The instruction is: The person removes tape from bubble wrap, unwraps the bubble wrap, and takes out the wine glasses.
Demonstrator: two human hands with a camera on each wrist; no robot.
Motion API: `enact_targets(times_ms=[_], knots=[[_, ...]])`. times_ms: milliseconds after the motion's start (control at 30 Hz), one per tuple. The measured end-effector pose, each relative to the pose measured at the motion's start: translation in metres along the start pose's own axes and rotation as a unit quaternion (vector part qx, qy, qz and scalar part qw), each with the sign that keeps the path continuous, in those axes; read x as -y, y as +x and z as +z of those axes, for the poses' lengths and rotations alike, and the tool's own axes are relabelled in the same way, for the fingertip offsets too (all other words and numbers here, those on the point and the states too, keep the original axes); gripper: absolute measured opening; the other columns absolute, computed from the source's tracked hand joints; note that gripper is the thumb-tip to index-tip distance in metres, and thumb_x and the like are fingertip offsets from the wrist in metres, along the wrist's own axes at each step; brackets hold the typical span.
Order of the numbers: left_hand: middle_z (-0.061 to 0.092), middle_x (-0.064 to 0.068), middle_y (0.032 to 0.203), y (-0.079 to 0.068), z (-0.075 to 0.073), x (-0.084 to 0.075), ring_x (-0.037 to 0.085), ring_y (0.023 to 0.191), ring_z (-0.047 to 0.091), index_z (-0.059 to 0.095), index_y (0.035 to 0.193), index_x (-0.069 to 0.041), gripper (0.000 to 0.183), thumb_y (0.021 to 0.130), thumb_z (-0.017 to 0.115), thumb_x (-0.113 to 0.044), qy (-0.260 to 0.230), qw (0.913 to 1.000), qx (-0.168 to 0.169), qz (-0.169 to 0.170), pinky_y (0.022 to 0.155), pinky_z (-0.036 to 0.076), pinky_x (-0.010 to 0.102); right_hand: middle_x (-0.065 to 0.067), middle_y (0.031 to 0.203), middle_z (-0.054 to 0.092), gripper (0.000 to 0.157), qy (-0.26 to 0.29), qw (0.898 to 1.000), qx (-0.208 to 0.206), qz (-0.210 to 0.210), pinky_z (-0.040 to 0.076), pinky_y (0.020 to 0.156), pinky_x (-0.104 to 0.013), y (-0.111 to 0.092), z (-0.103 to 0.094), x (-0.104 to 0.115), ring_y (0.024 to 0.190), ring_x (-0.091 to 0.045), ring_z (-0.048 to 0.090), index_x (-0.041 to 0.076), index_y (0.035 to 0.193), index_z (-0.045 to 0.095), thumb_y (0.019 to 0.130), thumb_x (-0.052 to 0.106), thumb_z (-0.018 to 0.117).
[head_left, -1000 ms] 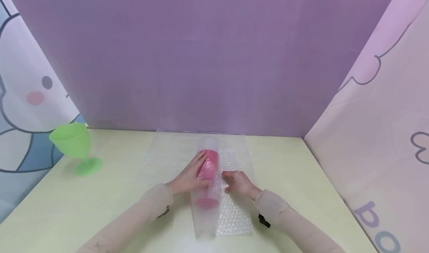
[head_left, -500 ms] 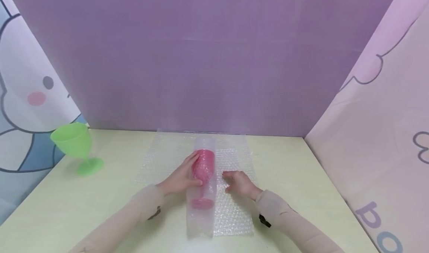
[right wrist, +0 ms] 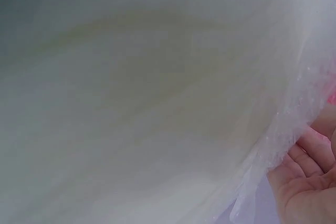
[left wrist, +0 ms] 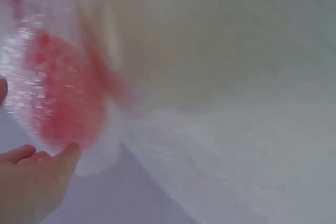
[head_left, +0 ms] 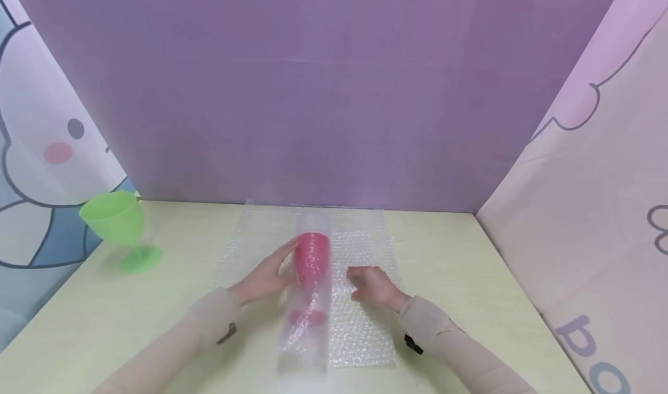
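Observation:
A pink goblet [head_left: 312, 260] lies on its side, its foot nearer to me, inside a clear roll of bubble wrap [head_left: 305, 347]. My left hand [head_left: 265, 278] lies along the roll's left side, fingers stretched out against the wrap. In the left wrist view, a fingertip meets the wrap over the red goblet [left wrist: 73, 93]. To the right of the roll, my right hand [head_left: 377, 286] is low over the flat bubble wrap sheet [head_left: 360, 336], its fingers loosely bent and pointing at the roll. In the right wrist view, bubble wrap [right wrist: 283, 140] borders these fingers.
A green goblet [head_left: 116, 220] stands upright at the table's left side. The pale yellow table [head_left: 443, 266] meets a purple panel [head_left: 323, 92] at the back. Printed panels rise at left and right.
The wrapped roll has shifted left, and my left hand has moved left with it, its thumb drawing back from the top. My right hand has barely moved.

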State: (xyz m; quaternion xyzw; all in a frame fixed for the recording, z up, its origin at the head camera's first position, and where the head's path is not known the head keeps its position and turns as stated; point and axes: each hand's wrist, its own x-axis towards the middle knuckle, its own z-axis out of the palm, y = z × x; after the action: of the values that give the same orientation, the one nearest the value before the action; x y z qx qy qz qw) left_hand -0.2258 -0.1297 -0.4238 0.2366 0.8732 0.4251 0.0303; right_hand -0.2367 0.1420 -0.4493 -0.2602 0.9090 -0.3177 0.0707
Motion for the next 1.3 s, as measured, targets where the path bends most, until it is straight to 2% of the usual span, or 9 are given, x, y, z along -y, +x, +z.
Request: enact_targets(times_ms=[100,200,333,400,533,733,900,1033,1300], knots=[[0.025,0.012,0.150,-0.001,0.002,-0.014,0.036,0.136,0.024,0.027,0.144,-0.006,0.062,0.089,0.055,-0.007,-0.008,0.9994,0.004,0.034,0.109,0.024,0.054,-0.023,0.127,0.053,0.051,0.002,1.000,0.002,0.000,0.037,0.103,-0.049,-0.001,0.000,0.000,0.118,-0.039,0.050,-0.007,0.118,0.056,0.069,-0.001,0.073],[0.028,0.012,0.149,-0.002,0.006,-0.027,0.036,0.129,0.038,0.031,0.142,-0.006,0.058,0.090,0.055,-0.009,-0.020,0.9980,0.034,0.049,0.104,0.035,0.051,-0.023,0.126,0.054,0.052,0.003,1.000,0.000,-0.002,0.037,0.103,-0.049,0.000,0.000,-0.002,0.118,-0.039,0.049,-0.008,0.118,0.055,0.070,-0.001,0.072],[0.028,0.008,0.150,-0.003,0.015,-0.039,0.029,0.130,0.038,0.032,0.142,-0.008,0.058,0.090,0.054,-0.018,0.019,0.9970,0.072,0.023,0.106,0.035,0.045,-0.024,0.123,0.056,0.052,-0.011,1.000,-0.004,-0.018,0.037,0.102,-0.049,0.002,0.001,-0.004,0.116,-0.039,0.051,-0.010,0.117,0.056,0.069,0.000,0.073],[0.028,0.009,0.149,-0.004,0.019,-0.043,0.028,0.136,0.029,0.032,0.142,-0.008,0.058,0.090,0.055,-0.022,0.046,0.9961,0.074,0.014,0.110,0.028,0.044,-0.024,0.123,0.056,0.052,-0.016,1.000,-0.004,-0.022,0.038,0.102,-0.049,0.003,0.001,-0.004,0.116,-0.039,0.051,-0.009,0.117,0.056,0.069,0.000,0.073],[0.032,0.012,0.147,-0.005,0.021,-0.048,0.030,0.134,0.031,0.036,0.140,-0.007,0.057,0.088,0.056,-0.022,0.068,0.9959,0.060,0.008,0.110,0.029,0.045,-0.024,0.123,0.056,0.051,-0.018,1.000,-0.006,-0.022,0.038,0.102,-0.048,0.003,0.002,-0.005,0.116,-0.039,0.052,-0.008,0.116,0.057,0.068,0.000,0.074],[0.032,0.014,0.147,-0.009,0.018,-0.049,0.032,0.134,0.032,0.036,0.140,-0.006,0.058,0.087,0.058,-0.019,0.061,0.9967,0.050,0.018,0.110,0.028,0.048,-0.024,0.123,0.056,0.051,-0.012,1.000,-0.011,-0.025,0.038,0.101,-0.049,0.002,0.001,-0.004,0.115,-0.039,0.052,-0.008,0.115,0.058,0.068,-0.001,0.074],[0.031,0.014,0.147,-0.014,0.016,-0.043,0.033,0.134,0.030,0.035,0.140,-0.005,0.061,0.087,0.060,-0.021,0.083,0.9951,0.044,0.031,0.109,0.028,0.050,-0.024,0.125,0.054,0.051,0.003,1.000,-0.006,-0.018,0.038,0.102,-0.049,0.001,0.002,-0.004,0.117,-0.039,0.051,-0.007,0.117,0.057,0.069,-0.001,0.073],[0.028,0.012,0.149,-0.019,0.011,-0.039,0.033,0.133,0.032,0.033,0.141,-0.006,0.064,0.086,0.061,-0.020,0.084,0.9953,0.044,0.020,0.107,0.030,0.051,-0.024,0.126,0.053,0.050,0.006,1.000,-0.005,-0.013,0.038,0.102,-0.049,0.001,0.002,-0.004,0.117,-0.040,0.050,-0.007,0.117,0.057,0.070,-0.001,0.072],[0.023,0.008,0.151,-0.028,-0.001,-0.034,0.033,0.136,0.026,0.031,0.143,-0.008,0.067,0.086,0.063,-0.022,0.063,0.9973,0.035,-0.015,0.109,0.025,0.053,-0.023,0.128,0.052,0.051,0.003,1.000,-0.004,0.002,0.036,0.104,-0.049,0.001,0.001,-0.003,0.119,-0.039,0.048,-0.007,0.118,0.056,0.070,-0.002,0.072]])
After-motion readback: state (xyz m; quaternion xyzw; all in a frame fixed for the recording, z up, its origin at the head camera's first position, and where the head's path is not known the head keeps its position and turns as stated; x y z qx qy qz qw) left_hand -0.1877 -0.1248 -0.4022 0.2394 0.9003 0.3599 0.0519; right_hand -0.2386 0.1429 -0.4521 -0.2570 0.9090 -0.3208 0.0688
